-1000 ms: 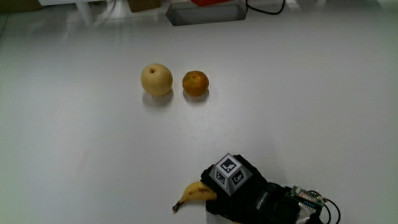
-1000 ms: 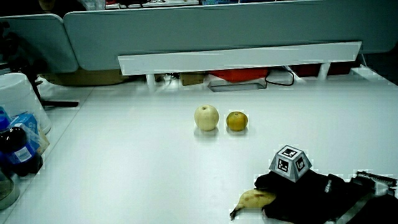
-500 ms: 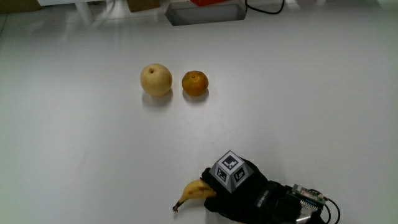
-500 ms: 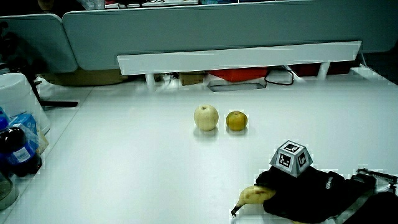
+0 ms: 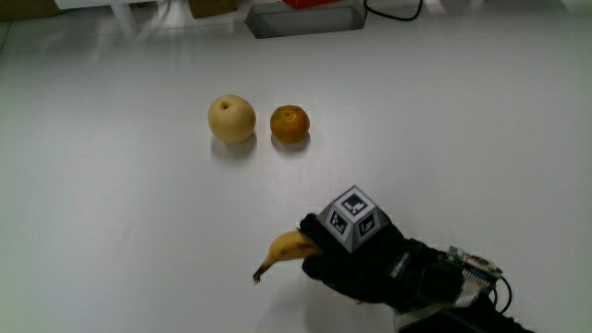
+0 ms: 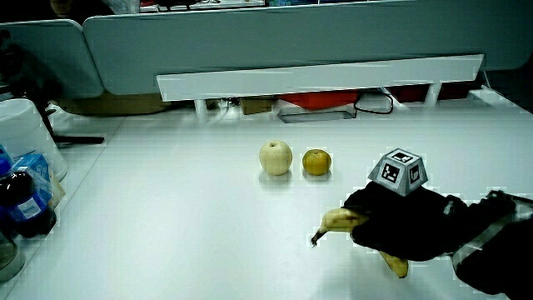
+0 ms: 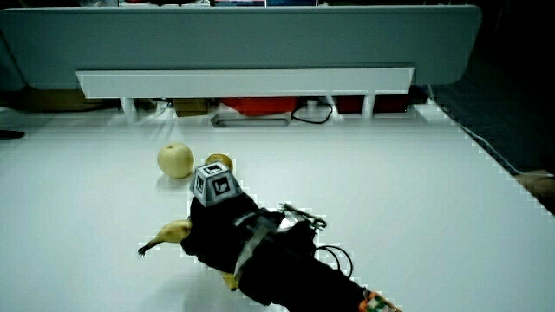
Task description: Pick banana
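Your hand (image 5: 370, 264) is wrapped around the banana (image 5: 289, 250), with the fingers closed over its thicker part, so only the stem half sticks out past the glove in the main view. In a side view a yellow end (image 6: 396, 265) also peeks out below the palm on the side nearer to you, which tells you the fruit runs straight through your grip. Its long axis lies roughly crosswise to your forearm (image 5: 462, 296), with the dark stem tip (image 5: 258, 276) pointing away from the wrist and slightly down toward the tabletop (image 5: 111, 240).

I judge the banana to be lifted clear of the tabletop or just leaving it: in a side view the stem tip (image 6: 315, 242) seems to hang above a faint shadow, though I can't be certain of the gap. The patterned cube (image 5: 352, 218) on the back of your hand faces upward, so the palm faces down onto the fruit.

The pale round fruit (image 5: 231, 118) and the orange (image 5: 289, 124) sit just beside each other, well apart from your hand and farther from you than the banana. Nothing stands between them and your grip, so raising the banana straight up should keep the drooping stem end from dragging.
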The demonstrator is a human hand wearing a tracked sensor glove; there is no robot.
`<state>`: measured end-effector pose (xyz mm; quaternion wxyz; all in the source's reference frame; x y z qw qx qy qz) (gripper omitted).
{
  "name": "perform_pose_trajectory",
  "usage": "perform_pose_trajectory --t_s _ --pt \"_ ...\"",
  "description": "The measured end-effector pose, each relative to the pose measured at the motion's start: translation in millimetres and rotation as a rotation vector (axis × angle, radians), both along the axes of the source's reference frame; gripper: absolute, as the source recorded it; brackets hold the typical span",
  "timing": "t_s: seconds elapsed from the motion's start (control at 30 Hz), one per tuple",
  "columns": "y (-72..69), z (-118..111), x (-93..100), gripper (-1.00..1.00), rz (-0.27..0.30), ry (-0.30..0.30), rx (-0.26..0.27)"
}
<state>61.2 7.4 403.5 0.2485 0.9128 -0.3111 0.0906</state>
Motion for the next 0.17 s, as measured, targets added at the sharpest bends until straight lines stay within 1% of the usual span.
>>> perform_pose_trajectory --t_s 0.03,0.07,0.1,0.13,0.17 --pt "-5.5 -6.0 1.4 1.00 0.014 -0.010 0.006" --pt "-10.9 -6.8 4.1 1.00 0.033 -0.006 0.014" --pt "-16.4 -10.9 6.1 1.00 0.041 -0.020 0.004" --pt "-21.7 -12.7 8.7 1.00 0.056 -0.021 0.012" --pt "-26.6 -19.1 10.5 1.00 0.061 -0.014 0.039"
